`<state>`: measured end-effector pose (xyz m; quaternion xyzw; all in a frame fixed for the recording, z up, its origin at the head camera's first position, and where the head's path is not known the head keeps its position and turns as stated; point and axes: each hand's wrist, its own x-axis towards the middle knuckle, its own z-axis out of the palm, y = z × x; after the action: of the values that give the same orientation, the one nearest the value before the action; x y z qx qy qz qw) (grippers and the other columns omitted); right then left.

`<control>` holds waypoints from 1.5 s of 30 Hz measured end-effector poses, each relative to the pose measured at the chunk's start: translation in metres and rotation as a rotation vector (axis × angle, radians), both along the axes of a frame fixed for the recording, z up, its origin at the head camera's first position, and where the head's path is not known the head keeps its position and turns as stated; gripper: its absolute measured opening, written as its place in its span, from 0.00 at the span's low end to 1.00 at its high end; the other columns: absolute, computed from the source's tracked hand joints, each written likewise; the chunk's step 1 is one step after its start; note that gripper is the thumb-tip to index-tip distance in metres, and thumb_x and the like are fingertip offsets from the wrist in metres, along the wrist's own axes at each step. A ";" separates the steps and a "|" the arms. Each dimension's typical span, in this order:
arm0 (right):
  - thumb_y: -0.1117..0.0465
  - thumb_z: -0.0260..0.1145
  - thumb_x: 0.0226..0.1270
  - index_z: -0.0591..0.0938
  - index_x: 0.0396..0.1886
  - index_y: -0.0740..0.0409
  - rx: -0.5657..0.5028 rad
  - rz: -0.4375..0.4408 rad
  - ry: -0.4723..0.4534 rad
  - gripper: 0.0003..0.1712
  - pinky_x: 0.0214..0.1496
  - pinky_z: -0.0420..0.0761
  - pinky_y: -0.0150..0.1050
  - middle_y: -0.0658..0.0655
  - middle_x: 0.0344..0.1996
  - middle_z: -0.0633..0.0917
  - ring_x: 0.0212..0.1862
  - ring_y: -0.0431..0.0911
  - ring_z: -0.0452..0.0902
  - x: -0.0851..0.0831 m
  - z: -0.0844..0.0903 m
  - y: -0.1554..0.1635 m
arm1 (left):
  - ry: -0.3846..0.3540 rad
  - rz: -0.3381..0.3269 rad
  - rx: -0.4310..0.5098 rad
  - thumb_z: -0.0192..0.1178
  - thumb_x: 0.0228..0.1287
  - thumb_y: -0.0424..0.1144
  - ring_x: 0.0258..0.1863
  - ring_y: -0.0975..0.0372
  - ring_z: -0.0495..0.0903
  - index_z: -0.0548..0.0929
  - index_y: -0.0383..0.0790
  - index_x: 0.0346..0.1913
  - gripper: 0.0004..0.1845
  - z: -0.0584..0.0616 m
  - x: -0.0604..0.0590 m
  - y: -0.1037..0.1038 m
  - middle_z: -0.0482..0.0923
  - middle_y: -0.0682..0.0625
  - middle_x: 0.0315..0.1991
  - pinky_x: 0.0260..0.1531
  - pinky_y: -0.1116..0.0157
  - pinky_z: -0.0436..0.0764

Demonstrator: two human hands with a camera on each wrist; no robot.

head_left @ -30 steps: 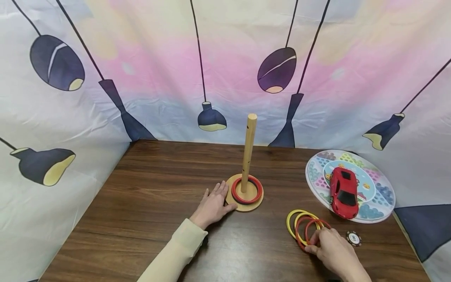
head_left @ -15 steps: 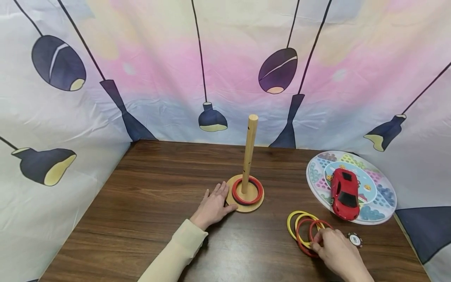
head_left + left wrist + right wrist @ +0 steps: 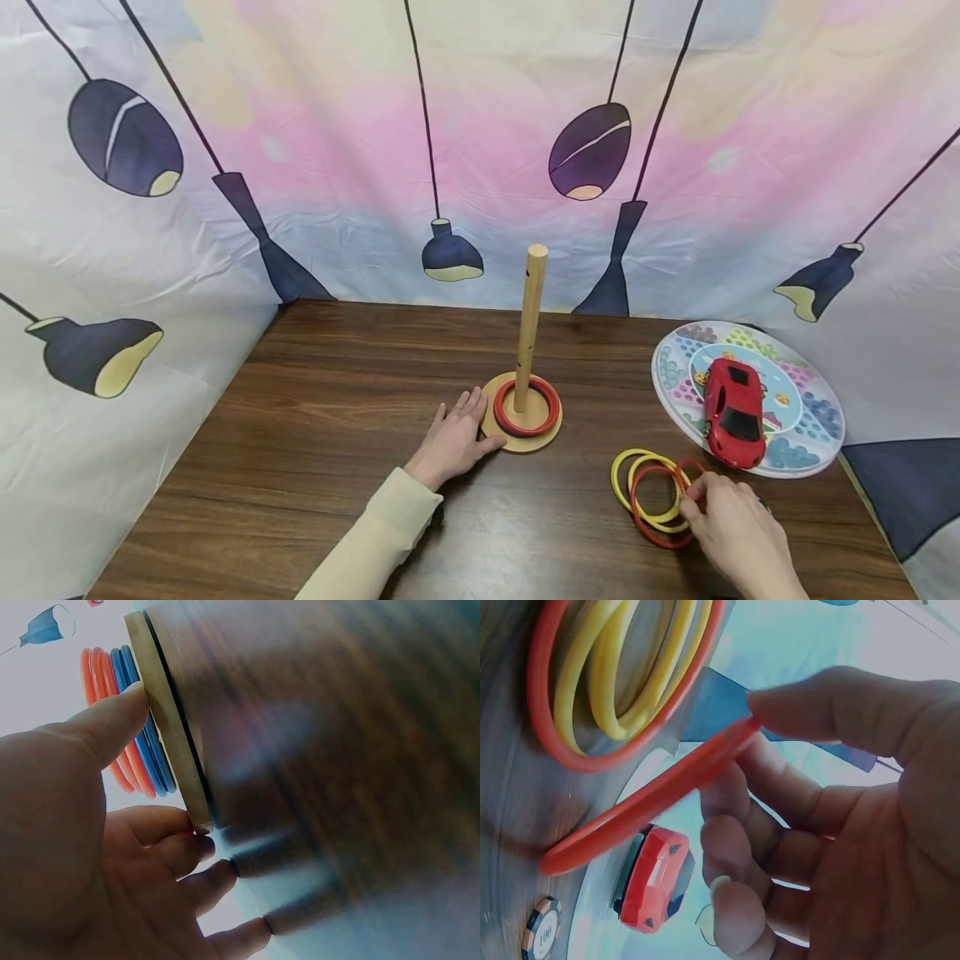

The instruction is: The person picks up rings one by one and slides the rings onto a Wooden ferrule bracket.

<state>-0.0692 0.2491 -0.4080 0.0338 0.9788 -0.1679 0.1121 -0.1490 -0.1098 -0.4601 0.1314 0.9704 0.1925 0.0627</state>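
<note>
One red ring (image 3: 656, 799) is being lifted out of the loose pile of rings (image 3: 651, 498) on the surface (image 3: 337, 400): the right hand (image 3: 731, 533) pinches its rim between thumb and curled fingers (image 3: 735, 825), the ring tilted up off the pile. By my judgement this is the pick-up step; next the ring needs carrying over the peg (image 3: 530, 325) and centring. The left hand (image 3: 453, 437) lies flat, its straight fingers touching the wooden base (image 3: 517, 437).
</note>
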 end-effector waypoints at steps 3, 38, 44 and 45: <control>0.56 0.65 0.65 0.80 0.32 0.54 -0.012 -0.026 0.007 0.07 0.27 0.72 0.47 0.53 0.27 0.76 0.34 0.49 0.72 0.000 0.003 0.002 | -0.001 -0.002 0.003 0.58 0.65 0.60 0.74 0.48 0.53 0.60 0.32 0.74 0.45 0.000 0.000 0.000 0.54 0.39 0.74 0.67 0.39 0.53; 0.59 0.61 0.72 0.82 0.45 0.66 -0.175 -0.171 0.652 0.13 0.34 0.69 0.55 0.67 0.40 0.82 0.43 0.60 0.73 -0.018 0.033 -0.009 | -0.018 0.007 0.000 0.57 0.65 0.61 0.74 0.49 0.52 0.59 0.33 0.74 0.45 0.000 0.001 0.000 0.53 0.40 0.75 0.68 0.41 0.52; 0.60 0.62 0.71 0.83 0.46 0.66 -0.300 -0.141 0.756 0.13 0.34 0.66 0.41 0.63 0.36 0.83 0.37 0.51 0.72 -0.028 0.045 -0.018 | -0.014 0.009 0.001 0.58 0.66 0.60 0.74 0.49 0.52 0.59 0.33 0.74 0.45 0.001 0.001 0.000 0.53 0.40 0.75 0.68 0.41 0.52; 0.61 0.63 0.70 0.82 0.46 0.66 -0.314 -0.132 0.777 0.13 0.33 0.66 0.38 0.62 0.35 0.82 0.36 0.49 0.71 -0.030 0.047 -0.020 | -0.013 0.010 0.001 0.58 0.65 0.60 0.74 0.49 0.52 0.59 0.33 0.74 0.45 0.001 0.001 0.000 0.53 0.40 0.75 0.68 0.41 0.52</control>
<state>-0.0989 0.2289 -0.3612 0.0129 0.9066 -0.3222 -0.2721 -0.1480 -0.1097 -0.4595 0.1255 0.9706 0.1939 0.0683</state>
